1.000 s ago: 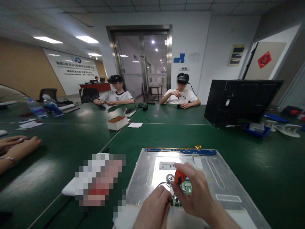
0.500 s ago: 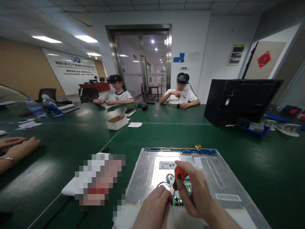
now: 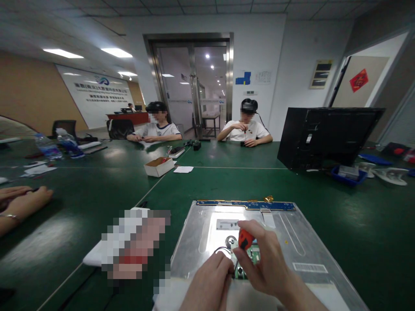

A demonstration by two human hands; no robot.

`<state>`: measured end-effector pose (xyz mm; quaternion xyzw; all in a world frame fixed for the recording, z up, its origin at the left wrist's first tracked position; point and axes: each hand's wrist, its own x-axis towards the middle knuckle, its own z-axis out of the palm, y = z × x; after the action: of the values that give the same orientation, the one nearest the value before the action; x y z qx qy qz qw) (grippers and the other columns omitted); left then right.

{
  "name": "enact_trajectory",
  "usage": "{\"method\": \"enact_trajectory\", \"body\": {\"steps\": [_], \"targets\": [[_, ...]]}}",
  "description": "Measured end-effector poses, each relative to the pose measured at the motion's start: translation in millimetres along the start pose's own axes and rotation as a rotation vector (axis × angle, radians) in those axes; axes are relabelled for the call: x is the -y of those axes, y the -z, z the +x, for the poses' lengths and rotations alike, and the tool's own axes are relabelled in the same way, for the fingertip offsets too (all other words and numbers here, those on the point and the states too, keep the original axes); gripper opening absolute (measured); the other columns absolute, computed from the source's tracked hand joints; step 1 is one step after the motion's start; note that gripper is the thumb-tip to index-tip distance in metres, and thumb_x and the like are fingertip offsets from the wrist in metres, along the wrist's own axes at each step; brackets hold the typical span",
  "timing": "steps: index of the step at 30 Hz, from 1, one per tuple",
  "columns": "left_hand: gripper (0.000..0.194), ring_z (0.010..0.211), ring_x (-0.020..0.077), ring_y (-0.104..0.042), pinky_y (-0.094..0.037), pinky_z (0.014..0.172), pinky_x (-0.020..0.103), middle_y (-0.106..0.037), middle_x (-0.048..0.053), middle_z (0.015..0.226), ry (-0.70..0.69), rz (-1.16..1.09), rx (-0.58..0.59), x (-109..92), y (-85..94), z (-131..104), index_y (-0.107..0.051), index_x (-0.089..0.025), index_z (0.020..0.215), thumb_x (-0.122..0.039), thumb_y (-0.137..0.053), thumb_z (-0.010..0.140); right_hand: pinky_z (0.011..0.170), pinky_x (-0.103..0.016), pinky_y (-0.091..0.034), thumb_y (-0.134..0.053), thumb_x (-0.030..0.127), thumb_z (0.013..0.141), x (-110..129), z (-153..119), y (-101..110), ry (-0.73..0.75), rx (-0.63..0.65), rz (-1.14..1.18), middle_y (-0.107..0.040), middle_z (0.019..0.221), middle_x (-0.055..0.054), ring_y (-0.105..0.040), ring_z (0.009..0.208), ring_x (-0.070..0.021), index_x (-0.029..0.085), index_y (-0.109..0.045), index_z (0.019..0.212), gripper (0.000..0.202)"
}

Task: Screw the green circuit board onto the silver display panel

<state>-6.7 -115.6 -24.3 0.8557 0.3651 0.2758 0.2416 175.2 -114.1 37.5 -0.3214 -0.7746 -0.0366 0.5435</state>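
My right hand (image 3: pixel 270 259) is closed round the orange-and-black handle of a screwdriver (image 3: pixel 245 239). The shaft slants down to a small green circuit board (image 3: pixel 241 272), where its tip is hard to make out. Beside the tip, my left hand (image 3: pixel 210 278) rests with its fingers pressed together at the board's left edge; what they pinch is hidden. A thin black cable loops just above these fingers. The board sits on the back of a flat silver display panel (image 3: pixel 313 242), which has a blue circuit strip (image 3: pixel 223 205) along its far edge.
Left of the panel lies a white object (image 3: pixel 94 255), partly pixelated. Further off stand an open cardboard box (image 3: pixel 158 167) and a black monitor (image 3: pixel 330 136), with a blue tray (image 3: pixel 348 175) by it. Another person's hands (image 3: pixel 26 205) are at the left; two people sit across the green table.
My right fingers have shifted on the screwdriver handle, and the handle shows turned, with its black part now elsewhere. My left hand has stayed in place.
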Motion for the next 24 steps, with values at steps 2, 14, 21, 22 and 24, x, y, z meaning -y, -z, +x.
{"method": "enact_trajectory", "body": {"steps": [2, 14, 21, 22, 24], "targets": [[0.019, 0.092, 0.0250, -0.065, -0.052, 0.078, 0.031, -0.067, 0.010, 0.102, -0.005, 0.023, 0.009, -0.2, 0.3, 0.4, -0.060, -0.022, 0.101, -0.012, -0.045, 0.094, 0.058, -0.031, -0.054, -0.045, 0.014, 0.091, 1.2, 1.0, 2.5, 0.008, 0.018, 0.028, -0.068, 0.089, -0.005, -0.067, 0.072, -0.0206, 0.020, -0.039, 0.139, 0.049], [0.020, 0.094, 0.0256, -0.064, -0.052, 0.081, 0.032, -0.065, 0.009, 0.103, 0.011, 0.057, 0.029, 1.4, -0.9, -1.3, -0.060, -0.022, 0.102, -0.011, -0.046, 0.093, 0.053, -0.028, -0.048, -0.047, 0.016, 0.096, -3.4, -2.8, -5.0, 0.011, -0.061, -0.030, -0.063, 0.082, -0.001, -0.058, 0.060, -0.0152, 0.019, -0.042, 0.134, 0.038], [0.019, 0.093, 0.0255, -0.065, -0.053, 0.085, 0.033, -0.065, 0.010, 0.100, -0.020, 0.026, -0.013, 1.9, 0.2, -1.3, -0.062, -0.022, 0.101, -0.013, -0.048, 0.093, 0.053, -0.027, -0.046, -0.047, 0.018, 0.098, -4.0, -0.6, -5.4, 0.020, -0.035, -0.019, -0.061, 0.079, 0.000, -0.058, 0.063, -0.0154, 0.019, -0.046, 0.130, 0.032], [0.019, 0.092, 0.0255, -0.065, -0.054, 0.085, 0.033, -0.066, 0.010, 0.100, -0.022, 0.028, -0.013, 2.3, 0.0, -1.4, -0.062, -0.022, 0.101, -0.013, -0.047, 0.093, 0.053, -0.027, -0.046, -0.047, 0.018, 0.098, -3.9, -0.4, -5.2, 0.022, -0.035, -0.020, -0.061, 0.079, 0.000, -0.058, 0.063, -0.0156, 0.020, -0.046, 0.130, 0.032], [0.019, 0.092, 0.0254, -0.065, -0.054, 0.085, 0.033, -0.066, 0.010, 0.100, -0.021, 0.037, -0.009, 3.1, -0.4, -1.4, -0.061, -0.022, 0.102, -0.013, -0.047, 0.094, 0.053, -0.028, -0.046, -0.047, 0.017, 0.097, -3.6, -0.3, -4.7, 0.019, -0.031, -0.009, -0.061, 0.080, -0.001, -0.058, 0.063, -0.0159, 0.020, -0.045, 0.131, 0.034]]}}
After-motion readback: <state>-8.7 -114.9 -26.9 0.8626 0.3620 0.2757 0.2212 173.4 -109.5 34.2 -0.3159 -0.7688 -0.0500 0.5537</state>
